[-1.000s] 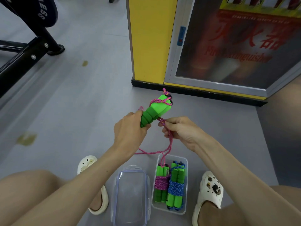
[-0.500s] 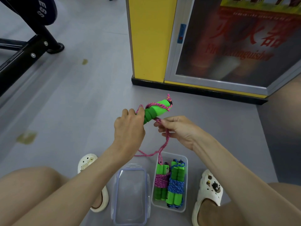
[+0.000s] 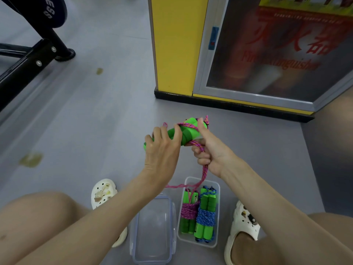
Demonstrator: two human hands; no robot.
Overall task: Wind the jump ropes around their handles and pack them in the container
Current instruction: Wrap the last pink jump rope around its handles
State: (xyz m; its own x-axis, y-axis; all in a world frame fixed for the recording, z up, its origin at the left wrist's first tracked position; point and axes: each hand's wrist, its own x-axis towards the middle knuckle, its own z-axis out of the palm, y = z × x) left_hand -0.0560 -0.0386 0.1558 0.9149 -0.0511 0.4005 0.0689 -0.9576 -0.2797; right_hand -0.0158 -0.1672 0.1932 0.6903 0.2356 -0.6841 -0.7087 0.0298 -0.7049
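Handles [image 3: 191, 133] are lying crosswise beyond the container [image 3: 198, 244], left hand [image 3: 162, 150] fingers gripping their left end; right hand [image 3: 212, 152] fingers are clutching the pink rope [image 3: 204, 172] between handles and container, slack trailing into it.

Grey floor [image 3: 86, 121] lying open to the left and far left. Yellow cabinet [image 3: 175, 44] closing off the far side; black frame [image 3: 28, 60] standing far left.

Near: container [image 3: 198, 244] sitting hemmed between lid [image 3: 152, 226] on its left and right sandal [image 3: 246, 222]. Pink-wound bundle [image 3: 188, 213] and blue-wound bundle [image 3: 206, 217] filling most of it. Loose pink rope [image 3: 204, 173] hanging from green handles [image 3: 189, 131], crossing its far end.
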